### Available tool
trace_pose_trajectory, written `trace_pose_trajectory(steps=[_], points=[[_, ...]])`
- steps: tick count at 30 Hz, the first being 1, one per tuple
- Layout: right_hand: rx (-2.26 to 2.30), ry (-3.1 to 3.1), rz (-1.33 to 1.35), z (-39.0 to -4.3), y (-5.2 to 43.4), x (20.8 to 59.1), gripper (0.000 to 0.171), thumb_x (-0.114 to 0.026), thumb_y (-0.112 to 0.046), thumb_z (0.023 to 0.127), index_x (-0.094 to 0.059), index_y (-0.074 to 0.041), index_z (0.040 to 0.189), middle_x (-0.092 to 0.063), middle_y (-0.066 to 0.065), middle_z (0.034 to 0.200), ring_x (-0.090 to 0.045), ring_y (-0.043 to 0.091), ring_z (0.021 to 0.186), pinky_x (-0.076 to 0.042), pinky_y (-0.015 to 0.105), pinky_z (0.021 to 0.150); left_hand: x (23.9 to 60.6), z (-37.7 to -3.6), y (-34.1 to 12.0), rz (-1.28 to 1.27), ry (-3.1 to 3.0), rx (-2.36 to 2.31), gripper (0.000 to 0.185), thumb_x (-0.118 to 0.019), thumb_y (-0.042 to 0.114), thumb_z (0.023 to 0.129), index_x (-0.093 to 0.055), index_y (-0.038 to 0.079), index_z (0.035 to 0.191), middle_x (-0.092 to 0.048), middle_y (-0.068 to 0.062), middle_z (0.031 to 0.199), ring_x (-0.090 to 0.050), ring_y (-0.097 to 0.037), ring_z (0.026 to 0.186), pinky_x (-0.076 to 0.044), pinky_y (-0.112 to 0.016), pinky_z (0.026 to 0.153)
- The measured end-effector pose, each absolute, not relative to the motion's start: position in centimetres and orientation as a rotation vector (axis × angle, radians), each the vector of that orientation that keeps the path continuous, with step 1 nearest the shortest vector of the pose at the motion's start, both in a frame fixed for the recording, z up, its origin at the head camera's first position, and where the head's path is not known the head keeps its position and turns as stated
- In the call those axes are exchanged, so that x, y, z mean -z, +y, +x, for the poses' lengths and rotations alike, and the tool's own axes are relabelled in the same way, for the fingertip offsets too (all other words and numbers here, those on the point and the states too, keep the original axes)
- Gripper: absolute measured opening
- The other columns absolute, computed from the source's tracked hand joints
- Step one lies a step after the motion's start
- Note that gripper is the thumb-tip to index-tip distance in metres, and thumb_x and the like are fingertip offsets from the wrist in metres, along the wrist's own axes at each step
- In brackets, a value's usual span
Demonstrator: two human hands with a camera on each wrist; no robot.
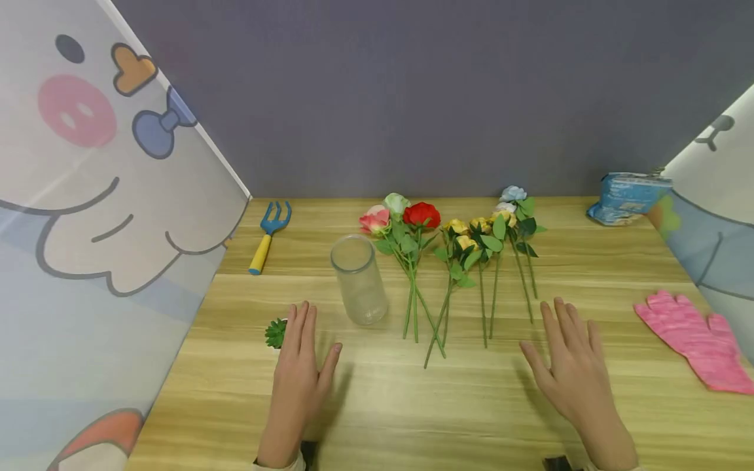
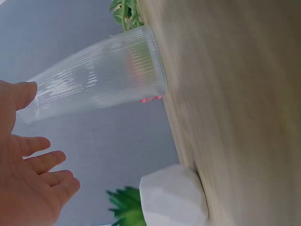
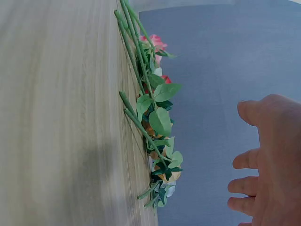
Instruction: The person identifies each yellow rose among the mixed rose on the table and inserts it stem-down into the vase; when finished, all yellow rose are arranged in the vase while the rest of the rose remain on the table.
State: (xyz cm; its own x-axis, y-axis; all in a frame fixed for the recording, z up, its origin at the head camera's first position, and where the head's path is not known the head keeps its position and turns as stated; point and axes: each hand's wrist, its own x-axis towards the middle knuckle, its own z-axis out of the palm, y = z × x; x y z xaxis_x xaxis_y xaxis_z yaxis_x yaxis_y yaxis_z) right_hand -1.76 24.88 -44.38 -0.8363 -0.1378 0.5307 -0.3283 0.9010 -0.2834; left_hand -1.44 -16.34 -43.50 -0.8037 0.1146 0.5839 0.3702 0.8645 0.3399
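Observation:
My left hand (image 1: 300, 366) hovers over the table with fingers straight and holds nothing. Just ahead of it stands a clear ribbed glass vase (image 1: 360, 284), upright; no stems show inside. A small green succulent (image 1: 275, 333) in a white faceted pot (image 2: 173, 195) is beside the left fingers, partly hidden by them in the head view. My right hand (image 1: 571, 366), also straight-fingered and holding nothing, is in front of the flowers. A red flower (image 1: 421, 214), a pink one (image 1: 375, 219), a pale green one (image 1: 396, 205), several yellow roses (image 1: 467, 243) and a blue flower (image 1: 513, 193) lie with stems toward me.
A hand fork (image 1: 268, 239) with blue tines and yellow handle lies at the back left. At the back right is a blue packet (image 1: 629, 198). A pink glove (image 1: 698, 340) lies by the right edge. A grey partition (image 1: 412, 98) closes off the table's far side.

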Motion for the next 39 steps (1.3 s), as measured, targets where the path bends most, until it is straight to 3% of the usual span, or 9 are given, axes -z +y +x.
trace_pose_trajectory(steps=[5,16,27,39], points=[[-0.502,-2.496,0.364,-2.8,24.7,44.6,0.089,-0.030,-0.067,0.106,-0.050,0.011,0.145,-0.048,0.041,0.144,-0.045,0.063,0.130,-0.024,0.077,0.118,43.5,-2.7,-16.0,-0.376,-2.470,0.670,0.068,-0.052,0.040,0.109,-0.039,-0.012,0.152,-0.041,-0.030,0.156,-0.034,-0.051,0.147,-0.036,-0.060,0.120],[-0.548,-2.631,0.334,-4.0,25.2,44.7,0.074,-0.046,-0.051,0.107,-0.046,0.011,0.148,-0.044,0.040,0.148,-0.042,0.060,0.134,-0.027,0.075,0.117,43.3,-4.6,-15.4,-0.376,-2.496,0.736,0.075,-0.074,0.018,0.095,-0.037,-0.014,0.151,-0.040,-0.032,0.156,-0.034,-0.050,0.147,-0.038,-0.066,0.116],[-0.728,-2.630,0.388,-5.4,25.0,45.2,0.059,-0.056,-0.027,0.107,-0.045,0.018,0.144,-0.048,0.044,0.140,-0.048,0.065,0.123,-0.044,0.079,0.097,42.9,-6.4,-14.7,-0.388,-2.468,0.874,0.078,-0.076,0.013,0.093,-0.033,-0.016,0.152,-0.040,-0.037,0.153,-0.041,-0.052,0.142,-0.039,-0.065,0.117],[-0.915,-2.749,0.320,-5.9,25.4,45.0,0.057,-0.055,-0.018,0.107,-0.038,0.017,0.148,-0.043,0.046,0.143,-0.042,0.068,0.127,-0.042,0.083,0.095,42.4,-7.7,-14.3,-0.318,-2.534,0.999,0.085,-0.077,0.018,0.095,-0.026,-0.011,0.157,-0.036,-0.035,0.156,-0.040,-0.049,0.143,-0.041,-0.063,0.116]])
